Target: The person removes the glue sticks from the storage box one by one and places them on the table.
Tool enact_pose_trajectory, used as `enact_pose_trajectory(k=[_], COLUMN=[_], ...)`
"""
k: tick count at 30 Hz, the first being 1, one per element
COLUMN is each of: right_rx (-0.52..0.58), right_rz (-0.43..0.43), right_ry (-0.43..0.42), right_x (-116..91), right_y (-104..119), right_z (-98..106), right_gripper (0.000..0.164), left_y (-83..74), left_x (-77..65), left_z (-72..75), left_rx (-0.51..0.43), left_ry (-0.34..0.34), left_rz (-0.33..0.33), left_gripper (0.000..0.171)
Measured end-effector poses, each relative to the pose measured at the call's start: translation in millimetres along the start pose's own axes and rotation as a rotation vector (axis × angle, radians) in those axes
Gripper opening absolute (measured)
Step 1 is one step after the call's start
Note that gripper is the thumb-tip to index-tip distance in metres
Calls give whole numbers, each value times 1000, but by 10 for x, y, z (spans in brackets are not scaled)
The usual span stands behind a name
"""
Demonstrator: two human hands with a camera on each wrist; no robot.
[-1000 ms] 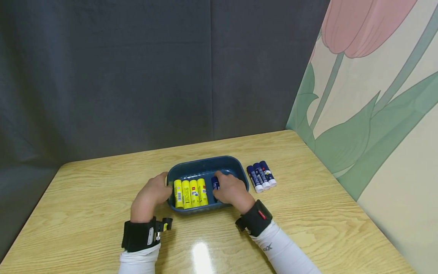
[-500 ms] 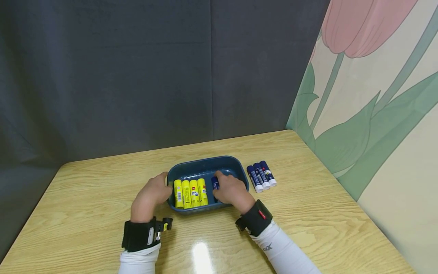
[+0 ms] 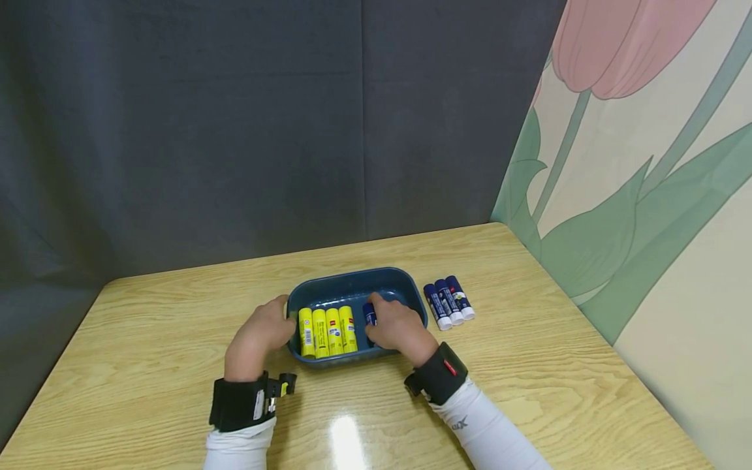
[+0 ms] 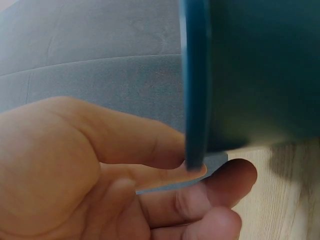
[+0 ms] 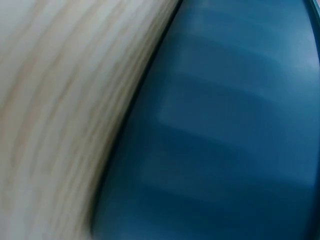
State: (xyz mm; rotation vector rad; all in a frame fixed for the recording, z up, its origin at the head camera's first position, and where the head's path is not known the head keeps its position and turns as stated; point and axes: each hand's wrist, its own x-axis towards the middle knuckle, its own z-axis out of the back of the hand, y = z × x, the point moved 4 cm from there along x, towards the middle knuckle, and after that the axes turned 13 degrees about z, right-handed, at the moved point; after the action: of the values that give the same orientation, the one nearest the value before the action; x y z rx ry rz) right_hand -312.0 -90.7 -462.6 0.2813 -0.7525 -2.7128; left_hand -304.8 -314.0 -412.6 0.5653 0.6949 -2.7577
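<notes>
A dark blue plastic tray sits on the table, with several yellow glue sticks lying side by side in its left half. My left hand pinches the tray's left end; in the left wrist view, thumb and fingers meet at the rim. Over the tray's right half, my right hand holds a navy glue stick inside the tray, mostly hidden by the fingers. The right wrist view shows only the tray's outer wall and wood, with no hand in it.
Three navy glue sticks with white ends lie together on the wooden table, just right of the tray. A dark curtain hangs behind the table. A wall painted with tulips borders the right side.
</notes>
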Motion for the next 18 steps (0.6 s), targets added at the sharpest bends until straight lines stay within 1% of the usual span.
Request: enact_pose_trajectory(k=[6, 18], right_rx=[-1, -5], right_rz=[-2, 2], right_ry=[0, -10], right_x=[-1, -2], right_y=[0, -5], right_z=[-2, 2], right_gripper=[58, 58], left_y=[-12, -11], left_x=[-2, -16], left_z=[8, 5], left_rx=[13, 7], left_ry=[-7, -8], left_rz=[-4, -2], left_gripper=[62, 62])
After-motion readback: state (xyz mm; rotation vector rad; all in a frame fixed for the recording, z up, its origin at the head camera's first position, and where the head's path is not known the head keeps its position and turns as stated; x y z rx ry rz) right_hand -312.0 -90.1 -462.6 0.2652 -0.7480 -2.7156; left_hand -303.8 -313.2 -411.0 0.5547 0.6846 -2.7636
